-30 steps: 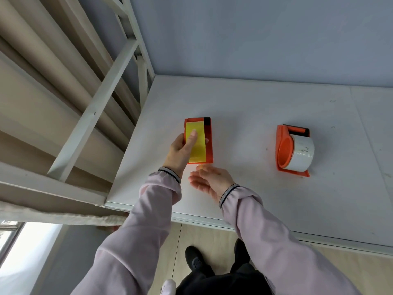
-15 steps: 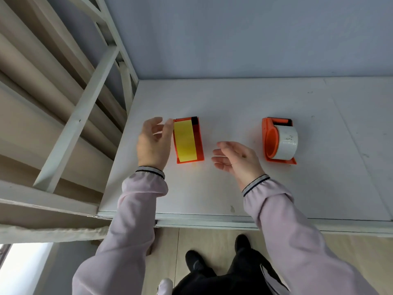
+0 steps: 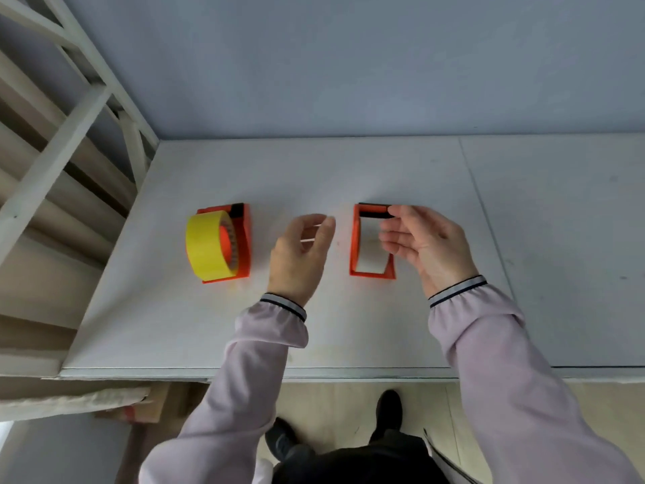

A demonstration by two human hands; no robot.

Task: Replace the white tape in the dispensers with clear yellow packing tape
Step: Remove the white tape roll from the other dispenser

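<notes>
I judge it half done: the left dispenser (image 3: 241,239) on the tabletop (image 3: 384,330) carries yellow tape (image 3: 206,248), the right dispenser (image 3: 359,239) still holds white tape (image 3: 371,249), my left hand (image 3: 300,255) and right hand (image 3: 419,244) open, empty, beside it.

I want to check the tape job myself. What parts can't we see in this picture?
- Head view: right hand covers the right side of the white tape in its orange dispenser.
- Left hand's fingertips are blurred, so any contact is unclear.
- Yellow tape roll hides part of the left dispenser.
</notes>
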